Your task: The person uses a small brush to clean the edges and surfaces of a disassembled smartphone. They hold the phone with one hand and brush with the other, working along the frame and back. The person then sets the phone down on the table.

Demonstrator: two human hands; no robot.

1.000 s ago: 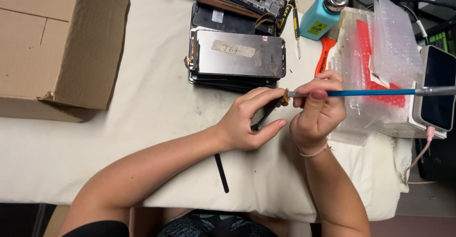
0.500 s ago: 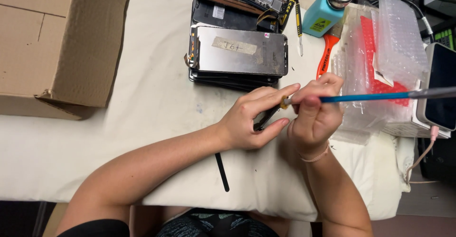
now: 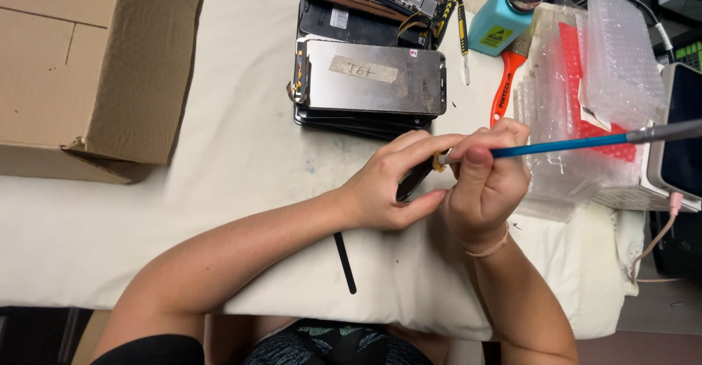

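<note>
My left hand (image 3: 395, 183) grips a small dark phone part (image 3: 414, 179), mostly hidden under its fingers, just above the cream cloth-covered table (image 3: 241, 167). My right hand (image 3: 484, 182) holds a blue-handled brush (image 3: 563, 144) like a pen. The brush's yellowish tip touches the part beside my left fingertips, and its metal end points off to the right. Both hands press together at the centre of the view.
A stack of phone screens (image 3: 371, 80) lies just beyond my hands, with more opened phone parts behind. A cardboard box (image 3: 88, 65) stands at left. Bubble-wrap bags (image 3: 585, 94), a teal bottle (image 3: 503, 23), an orange tool (image 3: 503, 91) and a phone (image 3: 684, 134) are at right. A thin black stick (image 3: 344, 262) lies near the table's front edge.
Both hands have stayed together on the part. The brush handle has tilted slightly, its far end rising a little.
</note>
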